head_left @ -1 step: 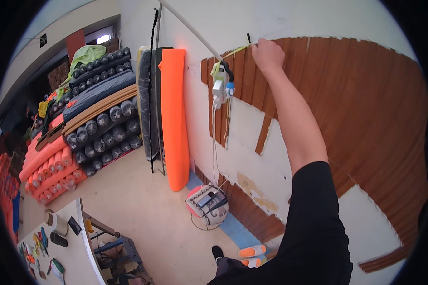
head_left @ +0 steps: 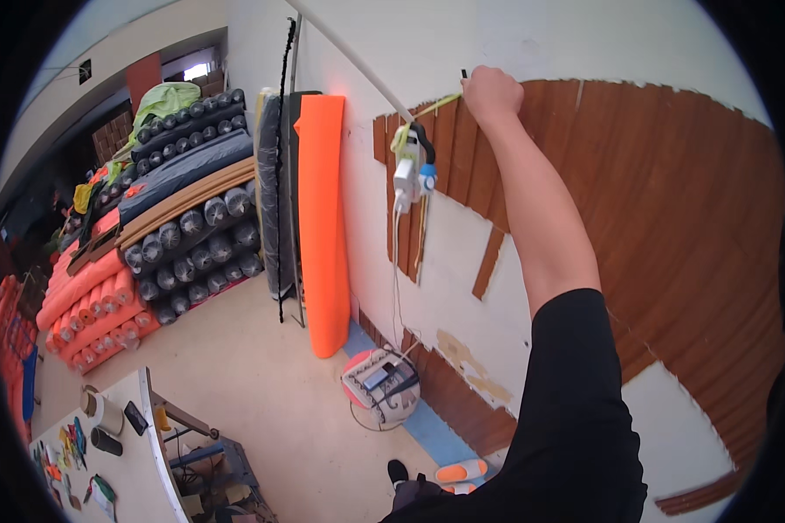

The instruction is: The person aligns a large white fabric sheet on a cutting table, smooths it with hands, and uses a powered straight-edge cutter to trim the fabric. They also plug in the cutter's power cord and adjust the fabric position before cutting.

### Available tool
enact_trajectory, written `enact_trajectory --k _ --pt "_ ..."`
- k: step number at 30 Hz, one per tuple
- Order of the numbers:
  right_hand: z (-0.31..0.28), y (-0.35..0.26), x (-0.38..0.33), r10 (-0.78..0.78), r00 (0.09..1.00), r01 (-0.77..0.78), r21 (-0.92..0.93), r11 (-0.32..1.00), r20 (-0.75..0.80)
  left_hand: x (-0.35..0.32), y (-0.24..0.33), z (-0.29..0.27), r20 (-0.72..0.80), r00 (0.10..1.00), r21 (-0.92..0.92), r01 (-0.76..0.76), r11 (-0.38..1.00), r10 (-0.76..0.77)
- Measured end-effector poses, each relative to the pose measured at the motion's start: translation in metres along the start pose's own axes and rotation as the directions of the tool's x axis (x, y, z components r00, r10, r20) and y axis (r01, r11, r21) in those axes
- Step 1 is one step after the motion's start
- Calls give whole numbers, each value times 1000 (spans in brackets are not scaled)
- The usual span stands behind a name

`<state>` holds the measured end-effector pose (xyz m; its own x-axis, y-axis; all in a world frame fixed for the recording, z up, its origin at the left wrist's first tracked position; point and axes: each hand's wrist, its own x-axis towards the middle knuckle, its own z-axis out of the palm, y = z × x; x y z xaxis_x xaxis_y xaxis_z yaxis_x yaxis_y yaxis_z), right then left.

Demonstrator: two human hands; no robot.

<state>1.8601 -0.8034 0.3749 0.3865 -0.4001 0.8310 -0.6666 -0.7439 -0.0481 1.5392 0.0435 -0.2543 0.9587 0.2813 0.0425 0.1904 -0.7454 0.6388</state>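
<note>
My right hand (head_left: 494,92) is raised against the wall at the top edge of the brown wood panelling (head_left: 645,166). Its fingers are closed on one end of a narrow yellow-green strap (head_left: 438,105). A small black tip (head_left: 464,74) sticks up beside the fingers; whether it belongs to the strap I cannot tell. The strap slants down left to a white power strip (head_left: 407,161) hanging on the wall, where it is looped. A white plug, a blue-and-white plug (head_left: 427,179) and a black cable sit on the power strip. My left hand is out of view.
An orange fabric roll (head_left: 323,227) leans on the wall near dark wrapped rolls. More rolls (head_left: 192,227) are stacked at the far left. Below the power strip stands a round stool (head_left: 392,397) with a device on top. A worktable (head_left: 139,488) with tools and orange slippers (head_left: 460,472) are nearby.
The view has tilted slightly, so the wall and the rolls sit a little lower in the picture. My right hand keeps its hold on the strap.
</note>
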Motion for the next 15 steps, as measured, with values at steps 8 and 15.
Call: enact_trajectory --k 8,15 --pt "59 -22 77 -71 990 96 -221 971 120 40 72 130 327 936 37 127 991 -132" --pt "47 -11 92 -167 969 146 -126 981 -180 148 165 214 413 900 -235 -42 971 139"
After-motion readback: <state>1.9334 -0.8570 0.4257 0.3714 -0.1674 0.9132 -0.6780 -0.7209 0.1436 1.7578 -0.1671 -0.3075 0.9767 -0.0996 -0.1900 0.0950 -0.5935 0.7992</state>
